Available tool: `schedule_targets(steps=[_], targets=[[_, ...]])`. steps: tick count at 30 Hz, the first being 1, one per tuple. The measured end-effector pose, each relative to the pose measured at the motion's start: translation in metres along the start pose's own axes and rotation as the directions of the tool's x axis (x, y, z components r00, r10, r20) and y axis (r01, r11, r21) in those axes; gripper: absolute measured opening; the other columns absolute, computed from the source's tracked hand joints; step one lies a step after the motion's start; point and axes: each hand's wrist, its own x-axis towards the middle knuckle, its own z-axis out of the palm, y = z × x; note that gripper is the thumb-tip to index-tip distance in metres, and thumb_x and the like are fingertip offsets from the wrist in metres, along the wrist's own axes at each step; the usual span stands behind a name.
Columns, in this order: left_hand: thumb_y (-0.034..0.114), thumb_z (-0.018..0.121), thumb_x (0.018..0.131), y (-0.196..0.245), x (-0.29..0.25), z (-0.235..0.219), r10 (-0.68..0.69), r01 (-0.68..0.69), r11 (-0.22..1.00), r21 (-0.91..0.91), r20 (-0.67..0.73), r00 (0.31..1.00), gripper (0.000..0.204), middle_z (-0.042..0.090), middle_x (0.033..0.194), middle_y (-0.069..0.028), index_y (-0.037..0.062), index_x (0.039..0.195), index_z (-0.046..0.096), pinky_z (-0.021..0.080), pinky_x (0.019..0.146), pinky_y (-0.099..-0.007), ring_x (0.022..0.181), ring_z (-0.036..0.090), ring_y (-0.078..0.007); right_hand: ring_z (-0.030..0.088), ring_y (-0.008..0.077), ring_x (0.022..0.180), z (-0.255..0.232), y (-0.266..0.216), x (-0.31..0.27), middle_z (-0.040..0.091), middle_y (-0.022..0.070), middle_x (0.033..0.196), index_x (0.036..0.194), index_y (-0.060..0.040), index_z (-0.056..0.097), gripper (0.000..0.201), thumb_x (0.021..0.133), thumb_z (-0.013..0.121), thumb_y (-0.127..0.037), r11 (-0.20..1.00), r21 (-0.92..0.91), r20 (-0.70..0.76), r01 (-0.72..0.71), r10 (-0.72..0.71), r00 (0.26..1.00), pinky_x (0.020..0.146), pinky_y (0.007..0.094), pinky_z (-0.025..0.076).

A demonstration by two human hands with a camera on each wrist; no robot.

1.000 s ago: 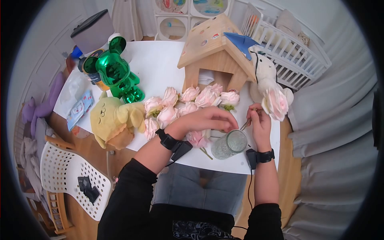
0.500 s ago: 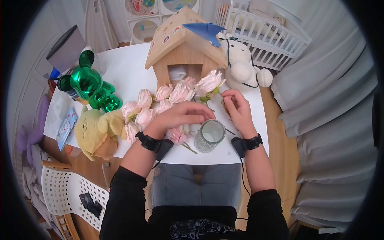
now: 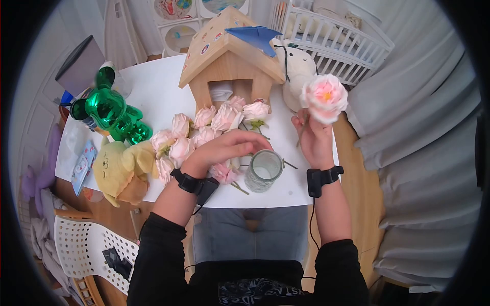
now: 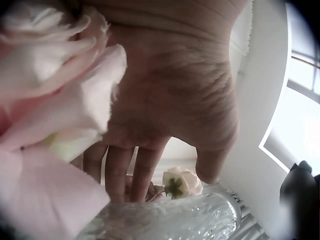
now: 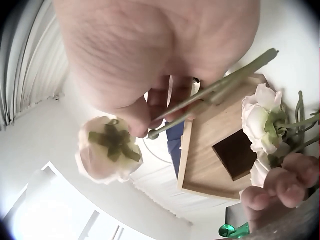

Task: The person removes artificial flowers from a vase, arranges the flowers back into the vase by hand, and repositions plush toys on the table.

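Note:
A pale pink rose (image 3: 325, 98) stands upright above my right hand (image 3: 315, 144), whose thumb and fingers pinch its green stem; in the right wrist view the stem (image 5: 220, 82) slants across below the palm. My left hand (image 3: 230, 149) reaches over from the left, fingers loosely bent beside the rim of a textured glass jar (image 3: 264, 172). In the left wrist view its palm (image 4: 165, 95) faces the camera above the jar's rim (image 4: 170, 215), and no held thing shows. Whether its fingertips touch the glass I cannot tell.
Several pink roses (image 3: 205, 136) lie left of and behind the jar. Behind them stands a wooden house (image 3: 229, 56). A yellow plush (image 3: 120, 166) and a shiny green bear figure (image 3: 109, 109) are at the left, a white plush (image 3: 297, 69) behind the right hand.
My right hand first swung the rose left toward the house, then back right and upright. The left hand stays by the jar. The head view has shifted.

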Motion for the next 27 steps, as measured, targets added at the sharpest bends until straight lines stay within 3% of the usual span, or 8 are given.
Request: schedule_targets(steps=[2,6,10,13,16,18,21,27], targets=[[0.063,0.062,0.106,-0.005,0.001,-0.004,0.034,-0.034,0.999,-0.015,0.030,0.999,0.070,0.072,0.132,-0.0103,-0.0013,0.134,0.070,0.049,0.112,-0.0373,0.126,0.066,-0.0206,0.057,0.0174,0.102,-0.001,-0.003,0.003,0.064,0.0041,0.116,0.127,-0.0058,0.062,0.022,0.109,0.067,-0.018,0.989,0.142,0.141,0.032,-0.052,0.989,0.102,0.0406,0.046],[0.051,0.063,0.110,0.001,0.001,-0.005,0.075,-0.073,0.997,-0.033,0.067,0.995,0.058,0.072,0.132,-0.0075,0.0003,0.136,0.069,0.050,0.110,-0.0356,0.125,0.065,-0.0177,0.055,0.0163,0.099,-0.001,-0.003,0.007,0.060,0.0024,0.104,0.123,-0.0070,0.062,0.022,0.109,0.069,-0.023,0.998,0.049,0.222,0.028,-0.039,0.974,0.096,0.0361,0.044],[0.071,0.061,0.103,0.001,0.001,-0.002,0.011,-0.012,1.000,0.013,0.017,1.000,0.079,0.073,0.129,-0.0113,-0.0025,0.130,0.072,0.048,0.113,-0.0388,0.126,0.067,-0.0231,0.055,0.0149,0.096,0.003,-0.005,0.002,0.061,0.0027,0.102,0.123,-0.0073,0.060,0.026,0.107,0.072,-0.024,0.998,0.035,0.192,-0.044,0.036,0.981,0.088,0.0329,0.044],[0.047,0.064,0.111,-0.003,0.002,-0.006,0.039,-0.036,0.998,-0.048,0.060,0.997,0.053,0.072,0.131,-0.0075,0.0000,0.135,0.069,0.049,0.111,-0.0354,0.127,0.064,-0.0178,0.055,0.0133,0.094,0.002,-0.006,0.003,0.063,0.0034,0.103,0.127,-0.0076,0.059,0.031,0.106,0.074,-0.024,0.997,0.025,0.191,-0.069,0.063,0.980,0.081,0.0301,0.045],[0.045,0.066,0.110,0.003,0.001,-0.002,0.043,-0.041,0.998,-0.040,0.057,0.997,0.052,0.072,0.131,-0.0079,-0.0001,0.135,0.069,0.048,0.112,-0.0353,0.128,0.064,-0.0181,0.055,0.0125,0.088,-0.001,-0.005,0.003,0.065,0.0047,0.103,0.138,-0.0102,0.054,0.042,0.105,0.076,-0.023,0.997,0.022,0.192,-0.070,0.064,0.979,0.076,0.0284,0.044],[0.066,0.069,0.100,0.010,-0.002,0.005,0.020,-0.019,0.999,-0.032,0.008,1.000,0.075,0.072,0.130,-0.0112,-0.0023,0.133,0.070,0.048,0.113,-0.0380,0.126,0.067,-0.0224,0.054,0.0125,0.083,0.000,-0.005,0.002,0.065,0.0060,0.100,0.151,-0.0124,0.045,0.058,0.103,0.078,-0.021,0.998,0.017,0.183,-0.057,0.053,0.982,0.074,0.0278,0.044],[0.049,0.068,0.108,0.003,-0.001,0.000,0.085,-0.080,0.994,-0.077,0.065,0.994,0.056,0.071,0.132,-0.0088,-0.0005,0.136,0.068,0.048,0.113,-0.0355,0.128,0.064,-0.0185,0.057,0.0141,0.081,0.003,-0.009,0.002,0.066,0.0075,0.096,0.165,-0.0158,0.028,0.085,0.100,0.082,-0.021,0.998,-0.012,0.199,-0.066,0.067,0.978,0.073,0.0287,0.045],[0.055,0.064,0.108,-0.005,0.000,-0.007,0.077,-0.076,0.996,-0.039,0.038,0.996,0.063,0.072,0.132,-0.0085,-0.0002,0.137,0.068,0.050,0.110,-0.0352,0.123,0.066,-0.0178,0.064,0.0201,0.087,0.022,-0.017,-0.004,0.067,0.0103,0.094,0.173,-0.0167,0.002,0.114,0.095,0.086,-0.020,0.987,-0.160,0.168,0.006,0.021,0.986,0.072,0.0309,0.048]])
